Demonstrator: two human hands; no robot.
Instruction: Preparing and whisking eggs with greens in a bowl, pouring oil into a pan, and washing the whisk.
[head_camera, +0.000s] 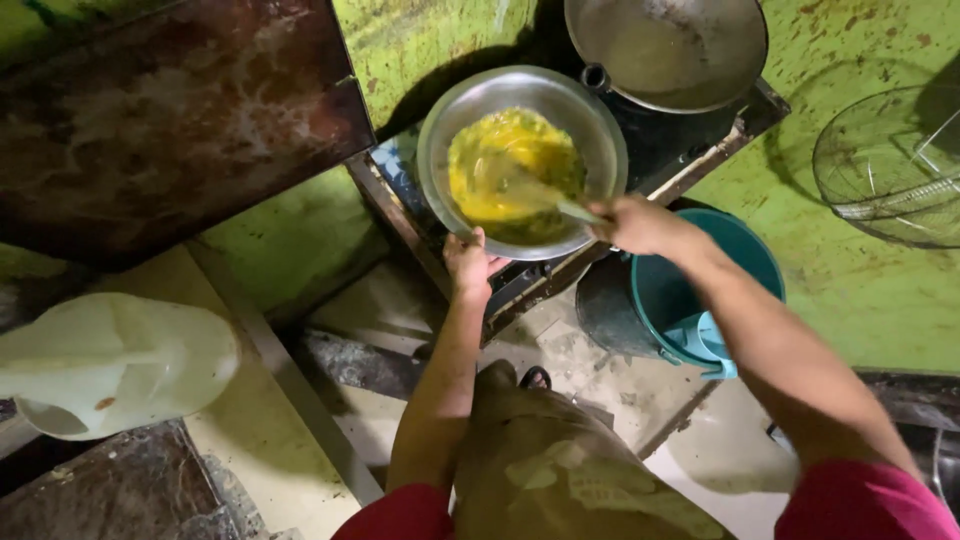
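A round metal bowl holds yellow beaten egg. It rests on a dark stove top. My left hand grips the bowl's near rim. My right hand is closed on the handle of a utensil whose blurred end lies in the egg. Beyond the bowl stands a grey wok with pale liquid in it.
A teal bucket with a light blue scoop inside stands below my right arm. A white plastic jug lies at the left. A wire basket hangs at the right by the green wall. A rusty dark panel fills the upper left.
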